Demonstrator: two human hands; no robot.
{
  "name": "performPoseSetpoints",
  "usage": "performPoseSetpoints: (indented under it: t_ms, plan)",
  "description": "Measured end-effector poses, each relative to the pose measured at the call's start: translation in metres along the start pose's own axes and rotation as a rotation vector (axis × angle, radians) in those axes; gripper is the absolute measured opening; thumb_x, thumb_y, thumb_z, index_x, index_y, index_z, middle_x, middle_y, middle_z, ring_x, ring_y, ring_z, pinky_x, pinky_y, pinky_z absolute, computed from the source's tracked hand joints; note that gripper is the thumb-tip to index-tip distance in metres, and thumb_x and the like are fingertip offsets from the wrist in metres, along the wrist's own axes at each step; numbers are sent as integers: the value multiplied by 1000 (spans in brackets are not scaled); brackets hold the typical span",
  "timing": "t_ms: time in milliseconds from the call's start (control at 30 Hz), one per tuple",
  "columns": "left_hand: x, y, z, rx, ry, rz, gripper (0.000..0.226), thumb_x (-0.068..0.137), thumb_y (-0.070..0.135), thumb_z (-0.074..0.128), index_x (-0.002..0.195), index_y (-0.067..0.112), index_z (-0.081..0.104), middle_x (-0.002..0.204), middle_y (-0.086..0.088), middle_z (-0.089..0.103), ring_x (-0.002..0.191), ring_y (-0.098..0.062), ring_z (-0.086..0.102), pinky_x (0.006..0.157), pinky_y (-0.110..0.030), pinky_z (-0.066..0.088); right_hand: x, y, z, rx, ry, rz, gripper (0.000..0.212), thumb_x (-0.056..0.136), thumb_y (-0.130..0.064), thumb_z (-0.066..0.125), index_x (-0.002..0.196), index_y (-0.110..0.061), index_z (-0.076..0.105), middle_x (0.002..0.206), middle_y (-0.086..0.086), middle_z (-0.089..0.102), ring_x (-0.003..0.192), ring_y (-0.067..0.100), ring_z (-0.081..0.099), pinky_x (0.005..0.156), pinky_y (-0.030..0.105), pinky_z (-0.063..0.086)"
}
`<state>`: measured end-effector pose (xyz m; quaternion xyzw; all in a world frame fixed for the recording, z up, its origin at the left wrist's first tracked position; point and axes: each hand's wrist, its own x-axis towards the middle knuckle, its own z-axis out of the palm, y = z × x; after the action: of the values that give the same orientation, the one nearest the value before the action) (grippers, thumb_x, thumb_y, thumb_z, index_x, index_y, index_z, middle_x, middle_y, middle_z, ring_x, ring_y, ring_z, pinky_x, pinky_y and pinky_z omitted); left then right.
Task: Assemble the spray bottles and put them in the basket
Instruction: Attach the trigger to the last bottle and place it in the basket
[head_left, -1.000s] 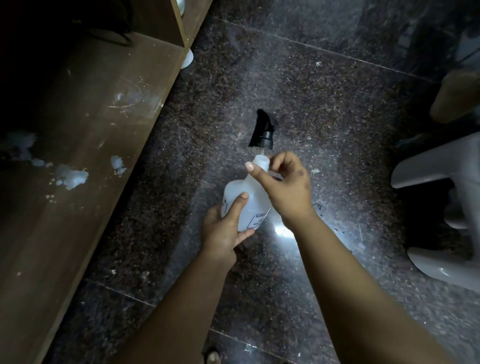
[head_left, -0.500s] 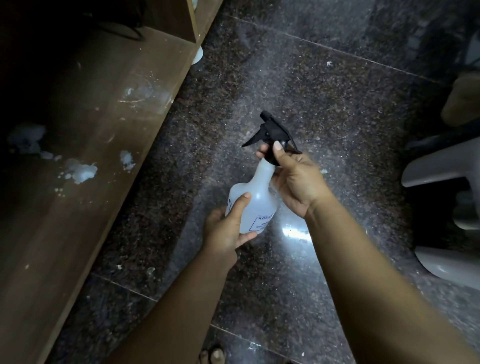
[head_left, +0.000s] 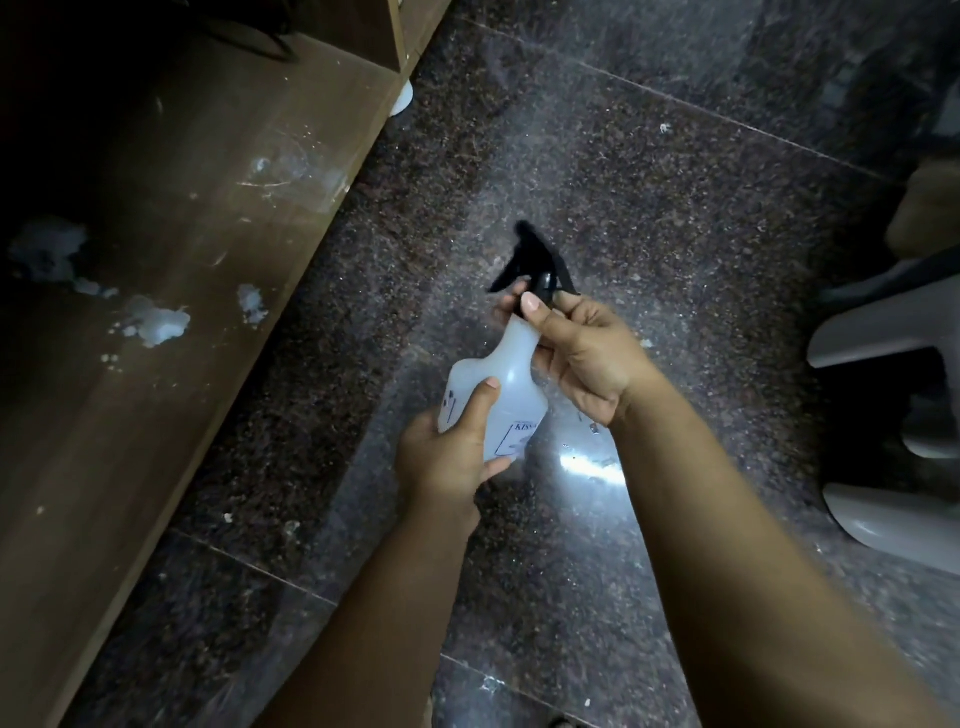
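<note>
A translucent white spray bottle (head_left: 506, 382) with a printed label is held tilted above the dark floor. My left hand (head_left: 451, 453) grips its lower body from below. A black trigger spray head (head_left: 530, 260) sits on the bottle's neck. My right hand (head_left: 582, 349) is closed around the base of that head and the neck, thumb on the collar. No basket is in view.
A brown wooden shelf (head_left: 171, 291) with white crumbs and smears runs along the left. Grey plastic chair legs (head_left: 893, 332) stand at the right edge. Dark speckled granite floor (head_left: 649, 208) lies below, with a bright glare spot near the bottle.
The black head, a second ago above the open neck, now sits on the bottle. My right hand has moved up from the neck to grip its collar and has turned slightly.
</note>
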<state>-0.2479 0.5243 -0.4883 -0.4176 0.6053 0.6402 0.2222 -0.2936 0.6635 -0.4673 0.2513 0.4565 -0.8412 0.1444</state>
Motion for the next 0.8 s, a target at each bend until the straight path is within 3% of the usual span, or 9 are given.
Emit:
performPoseSetpoints:
  t_ms: [100, 200, 267, 333, 400, 533, 633, 700, 800]
  plan:
    - [-4, -2, 4, 152, 111, 249, 68, 47, 58, 80, 101, 22, 64, 95, 3, 71, 80, -18, 71, 63, -39, 61, 5, 10, 14, -2, 430, -115, 33, 69, -10, 83, 74, -14, 50, 80, 14, 60, 86, 31, 59, 76, 46, 52]
    - [-12, -9, -3, 197, 153, 286, 76, 44, 62, 76, 108, 24, 62, 97, 5, 70, 84, -19, 70, 73, -44, 61, 6, 23, 30, -333, 699, -94, 51, 56, -46, 86, 77, -17, 50, 90, 9, 69, 85, 27, 67, 75, 44, 55]
    - [-13, -12, -9, 188, 157, 266, 75, 48, 59, 80, 111, 22, 63, 99, 3, 71, 85, -19, 71, 72, -44, 61, 3, 28, 34, -365, 609, -33, 48, 63, -60, 76, 90, -24, 58, 97, 0, 70, 89, 18, 69, 81, 39, 57]
    - [-11, -10, -16, 105, 150, 180, 64, 55, 50, 84, 108, 19, 65, 98, -2, 72, 80, -18, 72, 62, -37, 61, -5, 33, 35, -49, 277, -7, 28, 85, -48, 63, 99, -24, 59, 90, -8, 71, 79, 7, 70, 72, 28, 58]
    - [-10, -5, -24, 22, 140, 108, 55, 60, 42, 85, 104, 15, 67, 95, -5, 73, 75, -17, 72, 52, -29, 58, -18, 33, 37, 186, 90, -6, 17, 98, -28, 48, 102, -18, 61, 85, -6, 71, 71, 6, 67, 64, 21, 57]
    - [-34, 3, -34, 68, 159, 171, 63, 53, 51, 84, 103, 18, 67, 96, -2, 73, 76, -17, 72, 55, -33, 60, -41, 27, 52, 78, 230, -107, 16, 96, -17, 52, 108, -7, 60, 84, -1, 64, 72, 7, 60, 66, 21, 53]
    - [-65, 15, -42, 108, 234, 274, 72, 47, 63, 76, 105, 22, 65, 97, 2, 72, 83, -19, 71, 69, -44, 61, -55, 14, 77, 75, 423, -139, 4, 88, -15, 67, 88, -14, 62, 66, -8, 65, 62, 3, 61, 62, 22, 50]
    - [-87, 29, -50, 119, 259, 301, 75, 47, 65, 75, 106, 21, 63, 99, 2, 71, 85, -20, 71, 70, -46, 61, -68, 3, 99, 35, 488, -146, 12, 86, -16, 68, 81, -20, 59, 64, -12, 64, 60, 0, 60, 63, 21, 50]
    - [-119, 54, -67, 23, 234, 205, 56, 52, 54, 82, 97, 25, 64, 95, 2, 72, 78, -16, 72, 63, -40, 61, -94, -18, 131, -78, 341, -129, 15, 93, -24, 59, 79, -20, 56, 55, -21, 60, 51, -8, 56, 51, 10, 47]
